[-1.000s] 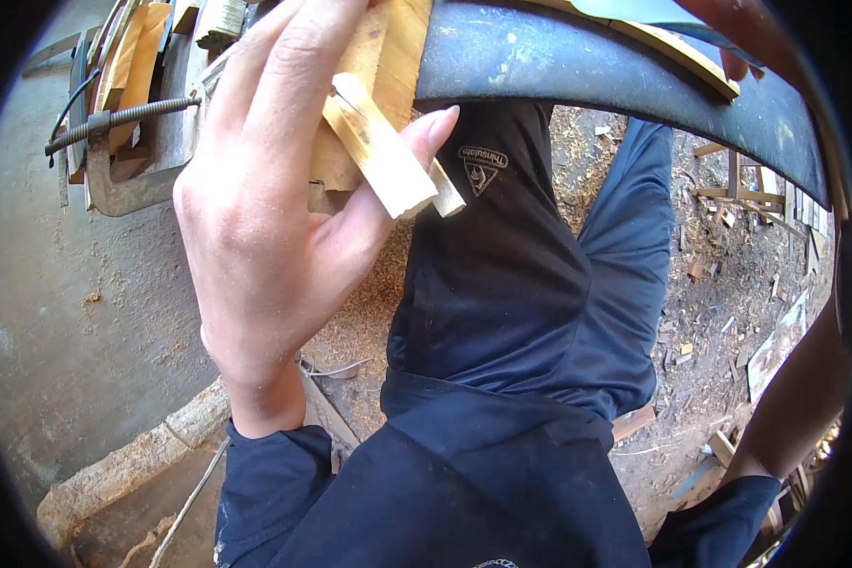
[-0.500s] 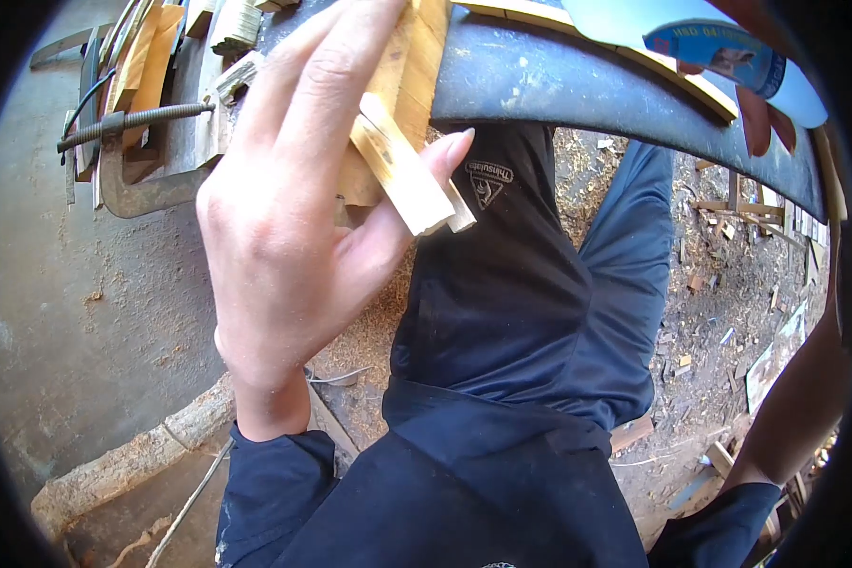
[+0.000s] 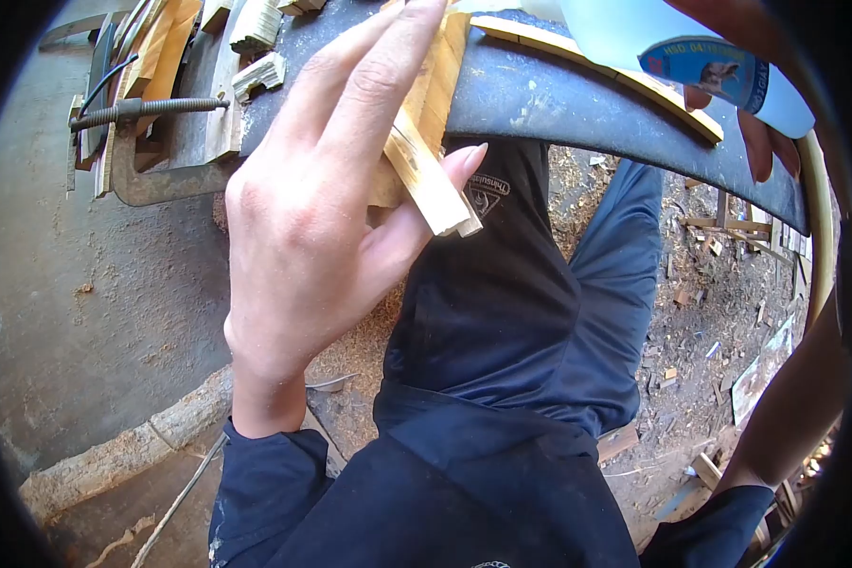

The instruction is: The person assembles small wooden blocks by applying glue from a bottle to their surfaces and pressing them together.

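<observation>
My left hand (image 3: pixel 312 208) is closed on a short, pale wooden strip (image 3: pixel 428 185), pinched between thumb and fingers. Its fingers reach up along a wider wooden block (image 3: pixel 442 80), which they partly cover. At the upper right, my right hand (image 3: pixel 765 142) grips a translucent plastic bottle (image 3: pixel 788 102) with a blue label. The bottle is tilted, and its far end runs out of the frame. Below it, a long, thin wooden strip (image 3: pixel 625 78) lies on the dark work surface (image 3: pixel 530 95).
A metal C-clamp (image 3: pixel 156 185) with a threaded screw sits at the left edge of the work surface, beside stacked wood pieces (image 3: pixel 161 47). Small offcuts (image 3: pixel 258 74) lie behind my left hand. Wood scraps and sawdust cover the floor (image 3: pixel 691 312) at the right.
My left hand, with the wooden strip, appears slightly farther right in the view, and the bottle a little farther left. The camera view has shifted slightly. Both grips stay the same.
</observation>
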Motion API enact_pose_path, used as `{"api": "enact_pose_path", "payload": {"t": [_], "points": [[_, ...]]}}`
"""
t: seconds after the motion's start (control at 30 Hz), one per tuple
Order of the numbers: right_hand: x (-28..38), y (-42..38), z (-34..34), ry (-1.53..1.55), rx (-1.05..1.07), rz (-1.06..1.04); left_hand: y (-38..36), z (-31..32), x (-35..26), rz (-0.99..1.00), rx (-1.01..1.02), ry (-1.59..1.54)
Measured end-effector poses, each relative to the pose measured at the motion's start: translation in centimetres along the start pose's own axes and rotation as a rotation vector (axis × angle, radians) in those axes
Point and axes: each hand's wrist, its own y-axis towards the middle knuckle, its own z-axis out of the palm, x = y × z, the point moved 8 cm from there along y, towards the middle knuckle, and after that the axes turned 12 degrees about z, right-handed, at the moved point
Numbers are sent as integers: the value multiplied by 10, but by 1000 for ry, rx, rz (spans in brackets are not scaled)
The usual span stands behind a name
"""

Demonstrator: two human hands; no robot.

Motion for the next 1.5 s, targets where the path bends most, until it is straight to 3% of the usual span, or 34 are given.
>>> {"api": "enact_pose_path", "payload": {"t": [0.73, 1.2, 1.5], "points": [[-12, -4, -14, -5, -47, 38, 18, 7, 4, 38, -5, 51], [-77, -66, -63, 138, -236, 333, 27, 6, 12, 88, 12, 131], [-100, -78, -59, 231, -246, 466, 38, -2, 2, 4, -25, -38]]}}
